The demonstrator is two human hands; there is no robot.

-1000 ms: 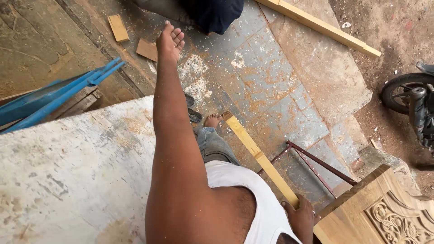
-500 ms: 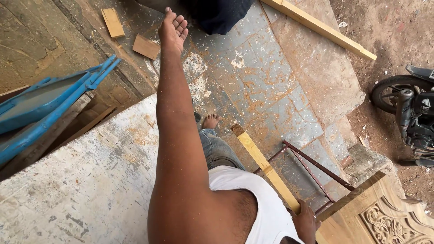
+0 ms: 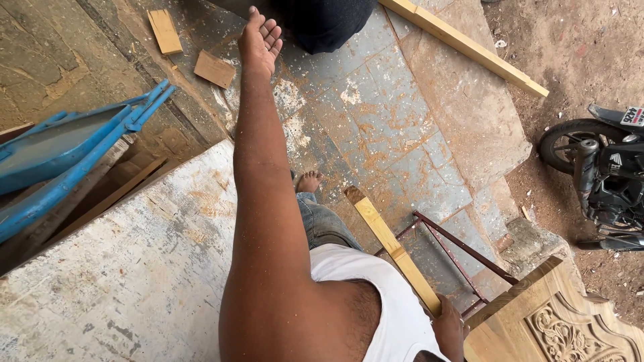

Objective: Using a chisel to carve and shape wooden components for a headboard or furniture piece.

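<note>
In the head view the left arm stretches straight out and forward from the shoulder, fully extended over the stone floor [image 3: 402,127]; the left hand [image 3: 258,37] is at its far end, palm turned up and to the side, fingers loosely spread and slightly curled, so its grip is wide and holds nothing; it hangs in the air just above two small wooden offcuts [image 3: 215,68] lying on the dusty floor, and close to a dark-clothed figure [image 3: 322,23] at the top edge; the right hand [image 3: 448,330] is low at the bottom of the view, beside the white vest, its grip closed around the lower end of a long pale wooden strip [image 3: 389,245]; the strip slants up and away from that hand, its dark-tipped far end just beside the person's bare foot [image 3: 308,181] on the floor; a thin dark red metal frame [image 3: 463,251] runs just beside the strip; a carved wooden panel [image 3: 570,322] is at the lower right corner, near the right hand; a worn white bench [image 3: 114,281] fills the lower left under the arm; a blue metal frame [image 3: 74,157] leans at the left; another long wooden batten [image 3: 469,47] lies on the stone step at the upper right; a motorcycle [image 3: 604,174] stands on the dirt at the right edge.
</note>
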